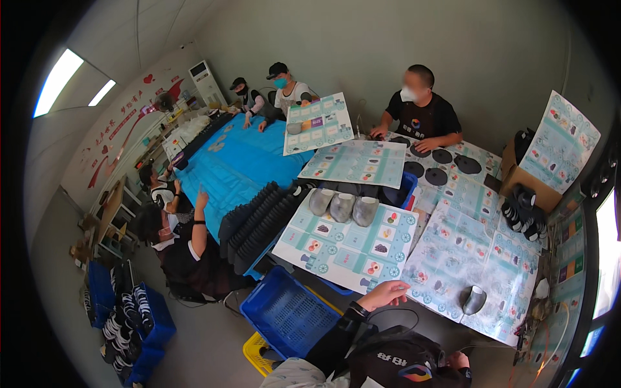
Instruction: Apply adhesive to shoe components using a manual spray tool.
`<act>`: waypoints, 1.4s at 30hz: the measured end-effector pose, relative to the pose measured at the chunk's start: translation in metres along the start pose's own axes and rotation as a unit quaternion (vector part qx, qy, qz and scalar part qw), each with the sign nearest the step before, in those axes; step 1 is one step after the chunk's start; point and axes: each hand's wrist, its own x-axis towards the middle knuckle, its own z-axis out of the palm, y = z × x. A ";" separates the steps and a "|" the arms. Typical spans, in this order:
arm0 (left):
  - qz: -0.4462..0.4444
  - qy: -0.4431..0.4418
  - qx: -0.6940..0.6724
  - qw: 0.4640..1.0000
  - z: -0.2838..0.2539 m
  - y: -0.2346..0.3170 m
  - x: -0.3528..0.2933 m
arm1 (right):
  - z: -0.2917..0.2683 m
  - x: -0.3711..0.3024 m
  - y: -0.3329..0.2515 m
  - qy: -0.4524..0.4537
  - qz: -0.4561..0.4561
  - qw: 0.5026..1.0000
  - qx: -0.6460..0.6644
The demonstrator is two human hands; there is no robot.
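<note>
My left hand (386, 295) reaches over the near edge of the table with its fingers stretched out, holding nothing I can see. It is beside a white board printed with teal carts and fruit (309, 240). On that board stand several grey, rounded, hollow pieces (341, 208). Another grey rounded piece (475, 301) lies by itself on the printed table cover (453, 258), to the right. Low in the view, my right hand (458, 361) is by my dark apron (404, 362); its fingers are too small and partly hidden to read.
A blue crate (284, 310) stands on a yellow one (256, 349) at my left. Stacked black pieces (262, 223) line a blue-covered table (233, 168). Across from me a masked person (424, 116) handles black flat pieces (442, 156). Other people sit farther left. Crates of footwear (132, 317) occupy the floor.
</note>
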 end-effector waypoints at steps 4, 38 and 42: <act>-0.004 0.030 -0.027 0.999 -0.016 0.014 -0.020 | -0.013 0.009 -0.018 0.003 -0.018 1.000 0.019; 0.625 0.066 -0.669 0.396 -0.206 0.006 -0.090 | -0.132 -0.173 0.088 0.471 -0.247 0.048 0.846; 0.489 -0.017 -0.652 0.579 -0.136 0.037 -0.014 | -0.126 -0.170 0.118 0.462 0.014 0.287 0.839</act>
